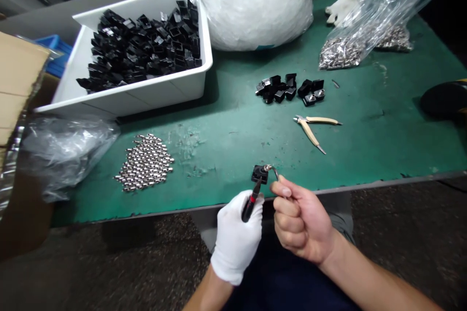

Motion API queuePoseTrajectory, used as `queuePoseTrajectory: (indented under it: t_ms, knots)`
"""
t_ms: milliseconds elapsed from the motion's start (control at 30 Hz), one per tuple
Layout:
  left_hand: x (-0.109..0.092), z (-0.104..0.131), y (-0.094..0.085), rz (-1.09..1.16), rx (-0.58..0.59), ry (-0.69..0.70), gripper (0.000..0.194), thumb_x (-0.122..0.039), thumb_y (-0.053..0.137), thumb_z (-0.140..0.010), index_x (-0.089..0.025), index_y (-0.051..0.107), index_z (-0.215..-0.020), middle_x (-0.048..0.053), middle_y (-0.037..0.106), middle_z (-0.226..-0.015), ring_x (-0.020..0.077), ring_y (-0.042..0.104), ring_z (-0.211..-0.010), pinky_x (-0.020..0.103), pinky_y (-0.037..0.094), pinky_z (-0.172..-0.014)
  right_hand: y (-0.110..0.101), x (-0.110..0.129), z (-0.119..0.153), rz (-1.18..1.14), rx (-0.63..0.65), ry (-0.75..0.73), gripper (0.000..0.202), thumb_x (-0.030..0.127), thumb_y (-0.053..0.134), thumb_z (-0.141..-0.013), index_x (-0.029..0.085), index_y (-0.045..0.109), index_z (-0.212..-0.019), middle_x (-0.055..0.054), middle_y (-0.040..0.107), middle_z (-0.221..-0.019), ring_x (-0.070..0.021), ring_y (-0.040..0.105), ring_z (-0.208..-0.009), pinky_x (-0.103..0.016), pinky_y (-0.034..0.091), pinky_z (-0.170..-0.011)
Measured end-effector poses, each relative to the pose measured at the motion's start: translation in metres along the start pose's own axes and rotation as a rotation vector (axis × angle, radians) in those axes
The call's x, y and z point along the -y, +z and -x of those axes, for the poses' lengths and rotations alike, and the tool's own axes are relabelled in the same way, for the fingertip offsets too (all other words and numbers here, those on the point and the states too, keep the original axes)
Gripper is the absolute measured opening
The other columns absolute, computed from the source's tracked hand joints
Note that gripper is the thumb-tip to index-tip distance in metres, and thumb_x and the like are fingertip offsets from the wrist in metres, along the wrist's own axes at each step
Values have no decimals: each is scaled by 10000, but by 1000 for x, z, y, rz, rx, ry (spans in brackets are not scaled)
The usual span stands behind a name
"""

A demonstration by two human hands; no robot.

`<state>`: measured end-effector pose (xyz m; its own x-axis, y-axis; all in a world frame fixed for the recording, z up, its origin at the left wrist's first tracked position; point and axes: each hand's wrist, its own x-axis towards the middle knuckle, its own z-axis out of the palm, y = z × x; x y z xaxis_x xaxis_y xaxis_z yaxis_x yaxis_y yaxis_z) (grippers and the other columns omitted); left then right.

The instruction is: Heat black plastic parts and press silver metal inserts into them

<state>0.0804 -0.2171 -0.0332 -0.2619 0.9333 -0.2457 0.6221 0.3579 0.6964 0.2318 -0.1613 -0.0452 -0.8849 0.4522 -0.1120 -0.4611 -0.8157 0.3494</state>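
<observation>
My left hand [237, 238], in a white glove, is closed around a slim black tool with a red band [249, 205]. Its dark pointed tip reaches the near side of a small black plastic part [258, 173] close to the table's front edge. A shiny metal fitting [267, 168] sits at that part's right side. Bare and closed, my right hand [301, 218] pinches a bent metal hex key [275, 172], whose end meets the fitting. Most of the key is hidden in my fingers.
Left stand rows of metal fittings [146, 163] and a white bin [160, 88] of black parts. Nippers [308, 131] lie open at right, below several black pieces [279, 90]. Behind are a large plastic bag [255, 5] and a bag of metal fittings [341, 53].
</observation>
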Motion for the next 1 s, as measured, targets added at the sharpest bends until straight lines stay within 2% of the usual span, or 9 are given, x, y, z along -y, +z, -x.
queuePoseTrajectory:
  t_ms: [100,200,267,400,500,667,767,1000]
  knots:
    - [-2,1,-3,51,43,27,239,-354,525,-957,-199,609,-795,-7,675,-735,132,584,-656,234,450,-680,-6,2,-3,-24,93,49,456,505,130,-1083,225,352,-799,102,151,-546,-42,4,-369,-124,87,-305]
    - [-2,3,-6,121,91,63,219,-344,524,-959,-202,622,-824,7,691,-783,144,623,-700,243,483,-723,-8,3,-4,3,177,116,460,500,147,-1077,226,331,-757,114,156,-517,-30,-8,-328,-104,127,-278]
    - [-1,4,-7,151,85,78,208,-339,528,-957,-202,620,-830,19,695,-811,154,645,-736,250,498,-741,-6,5,-2,65,98,131,444,483,196,-1075,226,305,-730,123,138,-505,-18,-40,-327,-87,144,-277]
    - [2,3,-8,163,65,104,205,-324,529,-954,-205,606,-807,23,680,-797,159,657,-751,253,510,-736,-1,9,3,251,-183,156,444,491,349,-1041,231,240,-698,133,96,-494,-6,-87,-349,-79,130,-279]
    - [4,2,-8,153,51,122,214,-326,527,-955,-205,608,-798,25,673,-783,163,658,-755,257,515,-743,1,14,5,362,-245,165,466,532,437,-1004,232,251,-700,133,110,-487,-18,-59,-354,-91,158,-288]
    - [9,2,-8,131,34,100,169,-323,533,-963,-213,649,-908,13,687,-824,147,636,-733,249,499,-727,7,23,6,505,-252,16,411,511,508,-1000,213,368,-753,115,187,-531,-32,30,-401,-101,189,-345]
    - [12,2,-9,119,19,100,165,-329,545,-959,-215,662,-933,5,691,-827,143,629,-722,244,496,-722,14,25,9,662,-292,-97,373,465,478,-1026,194,425,-775,103,209,-545,-35,86,-417,-113,166,-364]
    - [17,-1,-11,87,-28,103,191,-358,556,-951,-212,662,-888,0,694,-802,144,633,-703,232,505,-713,15,21,15,1293,-469,-351,406,464,429,-1054,169,468,-778,67,278,-586,-61,231,-487,-202,164,-438]
